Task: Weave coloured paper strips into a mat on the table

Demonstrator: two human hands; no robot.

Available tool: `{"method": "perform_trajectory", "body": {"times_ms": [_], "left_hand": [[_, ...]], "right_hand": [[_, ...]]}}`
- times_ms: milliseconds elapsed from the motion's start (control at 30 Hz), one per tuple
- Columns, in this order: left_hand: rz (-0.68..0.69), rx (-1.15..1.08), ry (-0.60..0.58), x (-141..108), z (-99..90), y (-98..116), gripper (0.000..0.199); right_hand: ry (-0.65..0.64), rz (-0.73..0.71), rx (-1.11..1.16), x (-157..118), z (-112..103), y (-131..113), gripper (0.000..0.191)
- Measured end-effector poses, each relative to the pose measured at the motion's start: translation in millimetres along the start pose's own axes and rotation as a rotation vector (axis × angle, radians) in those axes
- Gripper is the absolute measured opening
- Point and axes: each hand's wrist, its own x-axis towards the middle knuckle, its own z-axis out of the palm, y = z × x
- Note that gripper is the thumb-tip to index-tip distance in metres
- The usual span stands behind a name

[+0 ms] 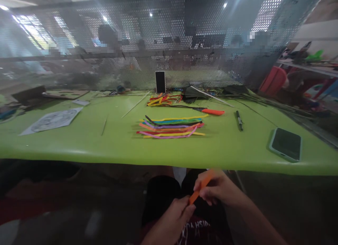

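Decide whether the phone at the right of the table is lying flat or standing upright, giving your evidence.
Lying flat: the phone rests on the green table, dark screen facing up.

The tabletop [111, 145] is plain lime green.

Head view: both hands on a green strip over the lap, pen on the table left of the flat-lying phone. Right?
Strip colour's wrong: head view shows the strip in the left hand and right hand is orange. Pen and phone are as stated.
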Motion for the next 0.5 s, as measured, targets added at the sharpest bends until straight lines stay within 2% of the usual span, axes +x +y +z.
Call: {"method": "perform_trajectory", "body": {"times_ms": [100,167,333,400,500], "left_hand": [[0.05,-0.005,-0.048,-2,0.2,0,0.046],[0.031,-0.014,-0.069,-2,0.5,0,0.046],[0.034,-0.006,-0.011,-1,-4.7,9,0.03],[0.092,-0.085,-0.004,1,-8.7,13,0.028],[0.161,-0.33,-0.122,5,-11.6,12,0.041]], "right_hand": [[-0.02,-0.002,0.019,-2,-1,-4,0.019],[-0.015,-0.017,0.016,-2,0,-5,0.018],[-0.012,-0.119,0.0,1,6,0,0.019],[-0.041,-0.164,-0.015,3,10,3,0.019],[-0.106,-0.232,-0.064,4,14,5,0.017]]}}
